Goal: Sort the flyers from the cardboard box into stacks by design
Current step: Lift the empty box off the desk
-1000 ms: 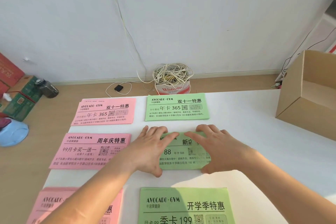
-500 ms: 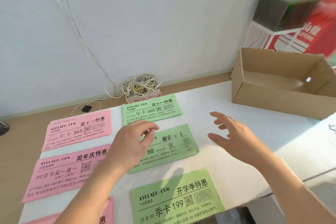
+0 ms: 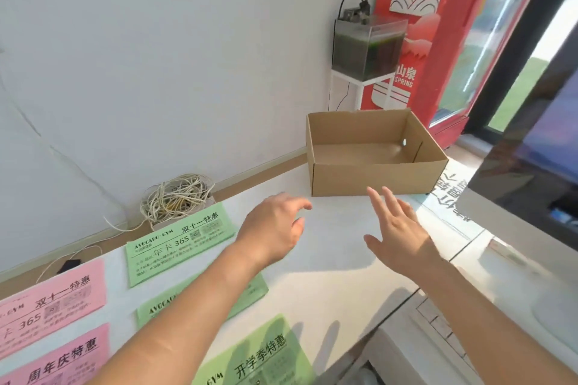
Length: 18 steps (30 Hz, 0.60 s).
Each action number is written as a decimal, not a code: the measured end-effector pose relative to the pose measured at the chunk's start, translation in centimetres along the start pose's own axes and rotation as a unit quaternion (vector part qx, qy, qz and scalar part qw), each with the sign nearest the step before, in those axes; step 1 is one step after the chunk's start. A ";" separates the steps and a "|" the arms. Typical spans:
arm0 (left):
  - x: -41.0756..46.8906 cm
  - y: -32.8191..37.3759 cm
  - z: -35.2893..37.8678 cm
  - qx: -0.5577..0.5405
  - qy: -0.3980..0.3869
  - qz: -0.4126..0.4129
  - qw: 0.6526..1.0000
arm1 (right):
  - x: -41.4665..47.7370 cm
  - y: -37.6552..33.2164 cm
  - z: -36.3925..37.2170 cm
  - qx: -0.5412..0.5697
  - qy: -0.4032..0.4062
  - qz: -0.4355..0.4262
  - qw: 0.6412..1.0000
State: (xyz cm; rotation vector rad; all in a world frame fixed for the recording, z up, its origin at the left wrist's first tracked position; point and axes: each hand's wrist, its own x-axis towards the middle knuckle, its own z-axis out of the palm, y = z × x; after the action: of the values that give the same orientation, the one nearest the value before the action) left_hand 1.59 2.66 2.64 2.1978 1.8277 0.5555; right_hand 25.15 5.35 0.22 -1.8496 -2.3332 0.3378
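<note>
Nothing is held in either hand. The left hand is raised over the table with its fingers loosely curled and the thumb set apart. The right hand is spread flat, its fingers straight and fanned wide.

The cardboard box is found at about 1 o'clock from the left hand and close to 12 o'clock from the right hand. Its long axis is laid from 9 to 3 o'clock, so the long front wall is presented broadside to both hands. The right hand is judged the nearer: its fingertips are seen at the foot of that wall, though contact cannot be confirmed, while the left hand is kept a little apart from the near left corner. No flyers are seen on the part of the box floor that is exposed; the strip behind the front wall is hidden.

The sorted paper is left behind the hands, at 7 to 9 o'clock. Three designs of green flyers are laid in a column, the middle one partly covered by the left forearm, and pink flyers are set further out at 8 o'clock. How many sheets lie in each place cannot be told.
</note>
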 end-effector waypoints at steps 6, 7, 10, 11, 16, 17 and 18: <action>9.8 1.0 3.8 0.096 -0.049 -0.057 0.993 | 7.0 1.2 -0.5 0.043 0.023 -0.038 0.998; 11.2 1.1 4.3 0.097 -0.052 -0.071 0.991 | 7.9 1.3 -0.4 0.044 0.019 -0.043 0.998; 14.3 0.1 5.1 0.107 -0.041 -0.092 0.989 | 9.9 1.8 -0.1 0.044 0.052 -0.053 0.996; 14.8 -0.3 5.2 0.109 -0.023 -0.094 0.989 | 10.4 2.1 -0.1 0.050 0.067 -0.057 0.995; 12.4 1.0 3.6 0.187 0.008 -0.050 0.981 | 10.8 2.9 -1.7 0.074 0.086 -0.119 0.986; 11.0 1.7 3.3 0.194 0.031 -0.027 0.980 | 10.0 3.0 -2.3 0.087 0.073 -0.149 0.982; 9.3 2.5 3.2 0.192 0.053 -0.007 0.980 | 8.8 2.9 -2.7 0.092 0.055 -0.183 0.977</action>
State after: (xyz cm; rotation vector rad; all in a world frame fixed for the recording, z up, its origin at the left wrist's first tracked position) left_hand 6.56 11.52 2.07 2.4308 2.1594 0.3434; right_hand 26.48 14.76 1.88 -1.2895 -2.4078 0.3782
